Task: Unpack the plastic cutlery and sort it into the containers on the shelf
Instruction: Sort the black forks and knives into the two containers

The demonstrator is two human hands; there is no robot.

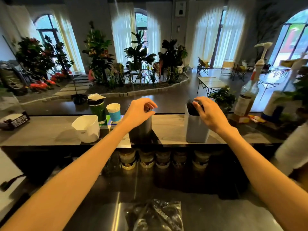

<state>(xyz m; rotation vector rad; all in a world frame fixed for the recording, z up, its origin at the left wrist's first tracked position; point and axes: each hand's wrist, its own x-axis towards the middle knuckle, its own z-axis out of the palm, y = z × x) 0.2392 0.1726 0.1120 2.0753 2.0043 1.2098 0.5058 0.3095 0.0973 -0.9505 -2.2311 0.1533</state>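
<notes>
Three containers stand on the shelf (168,129): a tilted white one (87,129) at the left, a dark one (141,129) in the middle and a pale grey one (195,129) at the right. Black plastic cutlery (191,108) sticks up out of the pale grey container. My right hand (208,112) is over its top, fingers curled down onto the cutlery. My left hand (140,112) hovers over the dark container with fingers loosely curled; whether it holds anything is hidden. A clear plastic bag of black cutlery (155,215) lies on the steel counter below.
A green cup with a lid (97,109) and a white-and-blue paper cup (114,112) stand behind the white container. A pump syrup bottle (246,97) and other bottles stand at the right. Several jars (146,158) line up under the shelf. A black device (15,120) lies at the left.
</notes>
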